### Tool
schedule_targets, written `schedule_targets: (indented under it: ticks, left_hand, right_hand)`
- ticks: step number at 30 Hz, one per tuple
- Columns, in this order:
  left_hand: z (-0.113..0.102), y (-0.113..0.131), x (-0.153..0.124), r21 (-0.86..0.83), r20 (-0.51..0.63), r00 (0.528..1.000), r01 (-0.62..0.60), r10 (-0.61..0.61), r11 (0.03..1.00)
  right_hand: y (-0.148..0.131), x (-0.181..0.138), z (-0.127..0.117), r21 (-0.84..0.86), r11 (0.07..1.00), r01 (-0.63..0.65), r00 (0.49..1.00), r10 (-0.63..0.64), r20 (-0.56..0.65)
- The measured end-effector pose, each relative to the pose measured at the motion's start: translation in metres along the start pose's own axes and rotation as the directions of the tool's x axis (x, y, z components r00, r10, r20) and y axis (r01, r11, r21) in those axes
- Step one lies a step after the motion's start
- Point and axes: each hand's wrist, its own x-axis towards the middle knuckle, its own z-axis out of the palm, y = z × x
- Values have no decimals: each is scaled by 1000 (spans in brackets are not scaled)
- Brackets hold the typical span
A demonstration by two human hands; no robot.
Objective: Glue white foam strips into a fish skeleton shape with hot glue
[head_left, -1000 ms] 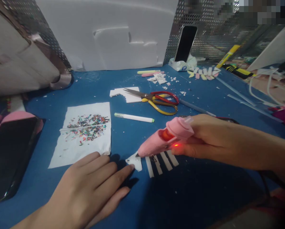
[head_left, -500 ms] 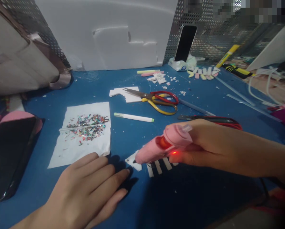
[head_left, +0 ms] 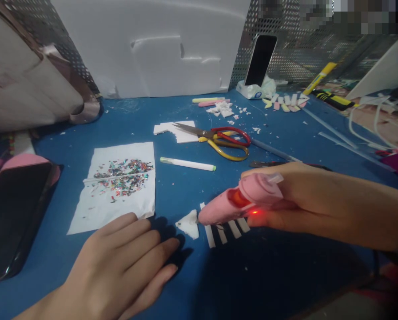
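The right hand (head_left: pixel 295 200) has its grip wrapped round a pink glue gun (head_left: pixel 242 202) with a red lamp lit, its nozzle low over the white strips (head_left: pixel 225 229) and just at 3 o'clock of the small white foam wedge (head_left: pixel 189 224) on the blue worktop (head_left: pixel 172 186). The left hand (head_left: pixel 119 262) lies flat at 7 o'clock of the wedge, grip spread and holding nothing, fingertips near it but apart. With the wedge unpinned, the hot tip could drag it askew or string glue onto those fingertips.

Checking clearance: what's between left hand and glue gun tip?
Head view: one white scrap on the table, nearer the glue gun than the left hand.
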Motion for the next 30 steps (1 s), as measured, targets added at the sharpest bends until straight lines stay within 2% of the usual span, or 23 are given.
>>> schedule_targets:
  ticks: [7, 14, 22, 30]
  left_hand:
    - [1, -1, 0, -5, -37, 999, -27, 27, 1000]
    - [-2, 1, 4, 26, -35, 999, -28, 28, 999]
    - [-2, 0, 2, -13, -33, 999, -23, 23, 1000]
    - [1, -2, -3, -51, -25, 1000, -19, 18, 999]
  right_hand:
    - [-1, 6, 3, 40, 999, 2, 998, 1, -66]
    - [-1, 1, 8, 104, 995, -2, 998, 9, -65]
    - [-1, -2, 5, -61, 998, -8, 994, 1, -112]
    - [-2, -1, 8, 13, 1000, -20, 995, 21, -99]
